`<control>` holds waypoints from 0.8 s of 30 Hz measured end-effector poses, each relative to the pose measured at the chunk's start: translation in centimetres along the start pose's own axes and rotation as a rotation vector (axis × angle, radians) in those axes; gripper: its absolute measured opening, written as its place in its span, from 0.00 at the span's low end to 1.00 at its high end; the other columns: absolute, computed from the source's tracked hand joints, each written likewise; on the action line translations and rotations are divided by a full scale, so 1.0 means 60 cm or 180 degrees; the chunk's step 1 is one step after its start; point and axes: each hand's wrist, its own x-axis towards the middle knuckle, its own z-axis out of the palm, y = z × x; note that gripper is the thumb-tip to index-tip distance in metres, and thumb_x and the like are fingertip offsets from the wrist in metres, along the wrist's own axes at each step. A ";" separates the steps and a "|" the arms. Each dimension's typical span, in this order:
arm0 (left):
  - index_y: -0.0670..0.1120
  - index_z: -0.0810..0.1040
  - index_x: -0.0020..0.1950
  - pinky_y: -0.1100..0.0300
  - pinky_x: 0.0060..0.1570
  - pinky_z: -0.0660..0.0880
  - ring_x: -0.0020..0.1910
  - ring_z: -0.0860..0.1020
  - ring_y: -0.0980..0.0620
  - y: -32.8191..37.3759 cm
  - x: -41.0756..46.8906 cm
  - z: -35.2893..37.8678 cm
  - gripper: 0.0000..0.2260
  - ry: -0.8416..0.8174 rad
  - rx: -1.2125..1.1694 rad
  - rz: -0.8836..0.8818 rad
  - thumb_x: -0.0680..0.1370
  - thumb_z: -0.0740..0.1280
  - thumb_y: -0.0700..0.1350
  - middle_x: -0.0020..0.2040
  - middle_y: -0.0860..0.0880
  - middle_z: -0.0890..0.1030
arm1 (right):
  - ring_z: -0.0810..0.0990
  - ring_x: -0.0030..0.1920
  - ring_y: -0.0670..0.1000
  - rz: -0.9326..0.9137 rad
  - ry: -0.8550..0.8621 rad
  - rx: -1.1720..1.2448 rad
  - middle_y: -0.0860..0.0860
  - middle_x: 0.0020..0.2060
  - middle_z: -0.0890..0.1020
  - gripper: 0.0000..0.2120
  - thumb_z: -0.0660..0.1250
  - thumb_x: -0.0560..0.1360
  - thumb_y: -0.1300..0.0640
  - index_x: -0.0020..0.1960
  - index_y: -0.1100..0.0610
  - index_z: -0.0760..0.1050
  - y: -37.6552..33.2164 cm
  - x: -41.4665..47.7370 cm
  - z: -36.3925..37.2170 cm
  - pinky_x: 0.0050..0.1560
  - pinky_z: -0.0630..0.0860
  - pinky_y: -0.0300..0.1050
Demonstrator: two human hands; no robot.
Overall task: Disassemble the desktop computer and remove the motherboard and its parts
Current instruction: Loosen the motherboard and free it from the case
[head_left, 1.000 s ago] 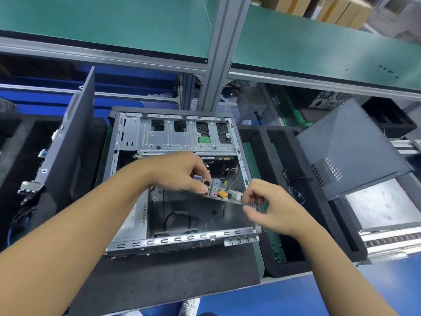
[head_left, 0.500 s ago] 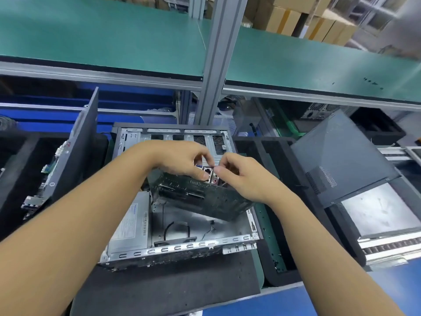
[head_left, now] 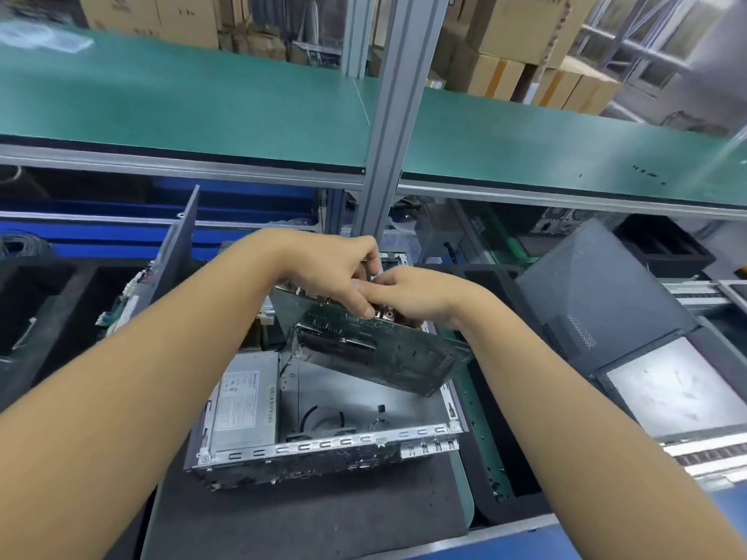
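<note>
Two hands hold the motherboard (head_left: 384, 351) above the case (head_left: 323, 443), over its far half, so the step in hand seems to be lifting the board out. The left hand (head_left: 333, 272) curls its fingers over the top edge of the board. The right hand (head_left: 422, 295) grips the same edge just beside it, near the port block (head_left: 386, 315), and the two hands touch. The board is tilted, with its lower corner pointing toward the case floor but apart from it. It is a thin, flat, dark green rectangle, and the face toward the camera looks rough with many small solder points. The case is an open box of bare grey sheet metal, hard, with a slotted near rail. Inside the case, at its left, lies the power supply (head_left: 246, 402), a smooth silver box with a white label. Under the case is a dark foam mat (head_left: 323, 515), soft and dull. I judge that the next move calls for carrying the board clear of the case without catching the loose black cable (head_left: 319, 416) on the case floor, then setting it down gently beside the case.
</note>
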 end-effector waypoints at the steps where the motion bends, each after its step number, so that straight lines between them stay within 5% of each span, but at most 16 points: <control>1: 0.52 0.66 0.61 0.58 0.49 0.75 0.47 0.80 0.55 0.004 -0.006 -0.006 0.25 0.0021 0.0017 -0.0008 0.72 0.76 0.54 0.49 0.55 0.82 | 0.72 0.38 0.49 -0.0001 -0.0013 0.0030 0.48 0.38 0.77 0.33 0.58 0.72 0.26 0.51 0.54 0.80 -0.007 -0.002 -0.003 0.41 0.69 0.46; 5: 0.54 0.66 0.67 0.55 0.58 0.75 0.53 0.78 0.57 0.014 -0.031 -0.028 0.30 0.0206 0.0200 -0.0092 0.70 0.74 0.61 0.53 0.58 0.80 | 0.75 0.44 0.51 0.0057 0.0006 -0.0098 0.57 0.50 0.81 0.34 0.59 0.69 0.24 0.55 0.53 0.79 -0.021 -0.015 -0.022 0.47 0.73 0.49; 8: 0.55 0.67 0.69 0.52 0.64 0.72 0.62 0.74 0.57 0.011 -0.054 -0.034 0.31 0.0711 0.0227 0.0105 0.71 0.70 0.66 0.62 0.58 0.75 | 0.75 0.65 0.55 0.0168 0.0068 -0.0095 0.53 0.67 0.77 0.44 0.58 0.63 0.19 0.64 0.50 0.77 -0.023 -0.035 -0.031 0.68 0.70 0.56; 10: 0.56 0.69 0.69 0.50 0.68 0.69 0.66 0.71 0.58 0.010 -0.065 -0.028 0.28 0.0927 -0.0003 0.0320 0.74 0.66 0.66 0.66 0.58 0.73 | 0.70 0.71 0.53 0.0160 0.0053 -0.0017 0.49 0.72 0.72 0.50 0.58 0.58 0.17 0.70 0.48 0.74 -0.027 -0.051 -0.038 0.72 0.64 0.55; 13: 0.58 0.72 0.66 0.44 0.69 0.65 0.67 0.69 0.54 0.017 -0.069 -0.016 0.23 0.1588 0.0104 0.0345 0.75 0.62 0.67 0.67 0.57 0.71 | 0.73 0.68 0.49 0.0146 0.0022 0.0238 0.44 0.69 0.75 0.45 0.62 0.59 0.21 0.68 0.46 0.76 -0.033 -0.078 -0.052 0.73 0.65 0.56; 17: 0.54 0.78 0.55 0.46 0.64 0.68 0.60 0.74 0.56 0.026 -0.077 -0.031 0.16 0.3337 -0.0335 0.0791 0.79 0.61 0.63 0.58 0.57 0.77 | 0.72 0.67 0.46 0.0081 0.0422 0.0590 0.41 0.64 0.78 0.29 0.66 0.63 0.27 0.56 0.42 0.81 -0.035 -0.125 -0.086 0.75 0.62 0.57; 20: 0.52 0.79 0.52 0.50 0.61 0.73 0.56 0.76 0.57 0.027 -0.070 -0.039 0.14 0.3486 -0.1483 0.0551 0.79 0.60 0.60 0.56 0.54 0.78 | 0.71 0.68 0.43 -0.0003 0.0558 0.0708 0.38 0.63 0.79 0.24 0.67 0.64 0.27 0.53 0.40 0.83 -0.029 -0.160 -0.121 0.73 0.61 0.53; 24: 0.52 0.75 0.47 0.44 0.62 0.70 0.62 0.71 0.44 0.036 -0.033 -0.007 0.12 0.3324 -0.2138 -0.0578 0.76 0.60 0.60 0.63 0.47 0.72 | 0.76 0.52 0.27 -0.0278 0.0993 0.0664 0.26 0.47 0.80 0.13 0.65 0.68 0.31 0.45 0.36 0.83 -0.014 -0.205 -0.161 0.59 0.65 0.36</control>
